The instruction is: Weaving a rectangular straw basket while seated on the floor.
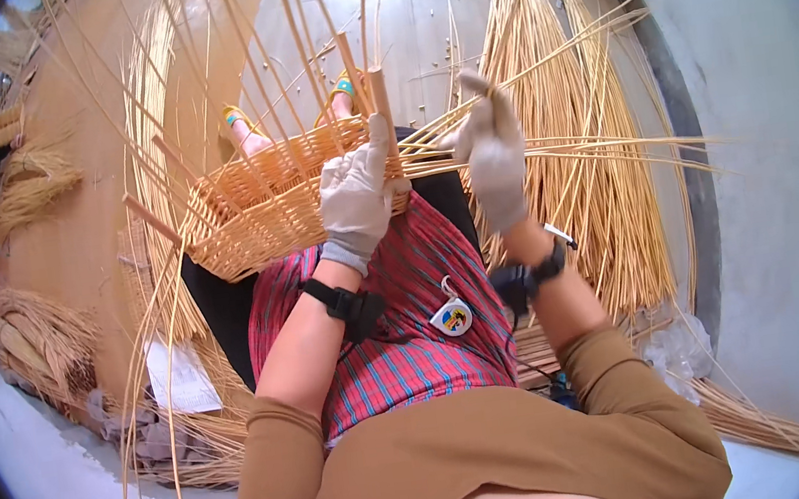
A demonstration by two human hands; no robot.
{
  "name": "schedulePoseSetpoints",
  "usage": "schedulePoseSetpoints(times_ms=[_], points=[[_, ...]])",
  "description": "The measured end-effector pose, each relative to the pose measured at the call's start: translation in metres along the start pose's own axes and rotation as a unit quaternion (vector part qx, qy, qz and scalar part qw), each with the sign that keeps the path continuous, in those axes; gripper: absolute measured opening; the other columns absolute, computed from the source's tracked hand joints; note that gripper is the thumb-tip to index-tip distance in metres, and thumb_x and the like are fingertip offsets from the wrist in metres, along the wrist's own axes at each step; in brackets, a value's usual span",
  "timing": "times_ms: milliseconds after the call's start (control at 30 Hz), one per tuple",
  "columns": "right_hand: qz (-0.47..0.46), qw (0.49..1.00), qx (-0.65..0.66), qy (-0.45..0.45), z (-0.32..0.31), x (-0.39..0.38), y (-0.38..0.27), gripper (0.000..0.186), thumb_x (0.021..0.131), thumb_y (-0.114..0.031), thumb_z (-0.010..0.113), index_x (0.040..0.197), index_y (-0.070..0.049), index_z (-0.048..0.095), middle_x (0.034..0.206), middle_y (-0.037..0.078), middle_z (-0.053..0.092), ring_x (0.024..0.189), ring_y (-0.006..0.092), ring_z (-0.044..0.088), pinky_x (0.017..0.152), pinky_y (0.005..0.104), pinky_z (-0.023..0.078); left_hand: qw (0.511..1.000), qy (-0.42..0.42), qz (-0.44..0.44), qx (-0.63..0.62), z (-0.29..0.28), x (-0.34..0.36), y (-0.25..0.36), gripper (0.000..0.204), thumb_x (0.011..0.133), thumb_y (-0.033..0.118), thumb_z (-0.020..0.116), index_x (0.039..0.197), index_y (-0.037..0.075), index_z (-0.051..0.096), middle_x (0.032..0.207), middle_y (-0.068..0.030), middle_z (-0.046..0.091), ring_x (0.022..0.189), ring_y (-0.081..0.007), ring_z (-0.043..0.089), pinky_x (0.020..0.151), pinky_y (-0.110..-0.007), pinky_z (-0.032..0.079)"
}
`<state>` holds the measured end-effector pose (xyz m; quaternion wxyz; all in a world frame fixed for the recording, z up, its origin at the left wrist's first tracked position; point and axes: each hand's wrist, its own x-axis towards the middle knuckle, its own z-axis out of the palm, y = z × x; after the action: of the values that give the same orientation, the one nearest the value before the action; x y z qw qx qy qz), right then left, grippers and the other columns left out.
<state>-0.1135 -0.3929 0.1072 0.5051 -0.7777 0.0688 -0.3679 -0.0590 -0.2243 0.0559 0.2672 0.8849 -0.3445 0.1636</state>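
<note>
A half-woven rattan basket (250, 224), tall stakes rising from it and thicker sticks at its corners, lies tilted over my lap. My gloved left hand (353, 205) grips its right end, one finger pointing up along an upright stick (379, 91). To the right, my gloved right hand (493, 156) has its fingers stretched upward, beside long loose rattan strands (618, 145) that run out from the basket. Its thumb side touches them; whether it pinches any is unclear. A small tape measure (452, 316) hangs on my red checked apron (384, 363).
Long rattan bundles (589, 235) lie along the wall at right, more bundles (49, 346) at left. My sandalled feet (339, 96) are beyond the basket, on a floor (391, 28) scattered with offcuts. A white sheet (179, 374) and clear plastic bag (681, 354) lie low at either side.
</note>
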Motion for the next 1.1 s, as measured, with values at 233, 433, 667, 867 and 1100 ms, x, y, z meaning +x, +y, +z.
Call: schedulePoseSetpoints(times_ms=[233, 433, 667, 867, 1100], points=[[0.064, 0.861, 0.45, -0.228, 0.044, -0.034, -0.057, 0.046, 0.091, 0.0, 0.066, 0.137, -0.002, 0.06, 0.13, 0.012, 0.066, 0.12, 0.0179, 0.059, 0.101, 0.0327, 0.048, 0.997, -0.04, -0.067, 0.022, -0.012, -0.004, 0.011, 0.07, 0.092, 0.036, 0.065, 0.152, 0.011, 0.041, 0.121, -0.0098, 0.063, 0.111, -0.024, 0.06, 0.092, -0.036, 0.045], [0.168, 0.94, -0.036, -0.294, 0.029, 0.022, 0.012, 0.031, 0.088, -0.02, 0.075, 0.114, -0.005, 0.065, 0.103, 0.013, 0.066, 0.098, 0.0232, 0.065, 0.089, 0.0363, 0.051, 0.654, 0.089, -0.335, -0.673, -0.059, -0.028, -0.033, 0.024, 0.1, 0.01, 0.061, 0.122, 0.001, 0.06, 0.11, -0.0139, 0.069, 0.105, -0.022, 0.069, 0.086, -0.035, 0.059], [0.045, 0.949, -0.295, -0.097, 0.065, -0.022, 0.024, 0.028, 0.082, -0.031, 0.076, 0.093, -0.008, 0.064, 0.088, 0.015, 0.06, 0.084, 0.0369, 0.062, 0.077, 0.0477, 0.05, 0.969, 0.038, 0.02, -0.242, -0.023, 0.098, -0.018, 0.046, 0.102, 0.022, 0.062, 0.137, -0.006, 0.051, 0.127, -0.0205, 0.064, 0.117, -0.0269, 0.063, 0.101, -0.037, 0.051], [0.119, 0.907, -0.385, -0.121, 0.062, -0.001, 0.045, 0.032, 0.089, -0.04, 0.067, 0.093, -0.009, 0.064, 0.093, 0.021, 0.066, 0.089, 0.0399, 0.067, 0.075, 0.051, 0.052, 0.872, 0.009, -0.035, -0.488, -0.034, 0.037, 0.002, 0.062, 0.1, 0.019, 0.064, 0.151, -0.003, 0.037, 0.148, -0.0201, 0.049, 0.137, -0.0252, 0.048, 0.114, -0.037, 0.038], [0.033, 0.924, -0.38, -0.034, 0.06, -0.012, 0.049, 0.031, 0.097, -0.036, 0.062, 0.107, -0.006, 0.064, 0.095, 0.018, 0.067, 0.091, 0.0373, 0.067, 0.079, 0.0478, 0.052, 0.75, 0.247, -0.4, -0.465, -0.132, -0.115, -0.092, 0.019, 0.097, 0.008, 0.068, 0.115, 0.003, 0.061, 0.076, -0.0008, 0.064, 0.069, -0.0094, 0.062, 0.068, -0.023, 0.054]])
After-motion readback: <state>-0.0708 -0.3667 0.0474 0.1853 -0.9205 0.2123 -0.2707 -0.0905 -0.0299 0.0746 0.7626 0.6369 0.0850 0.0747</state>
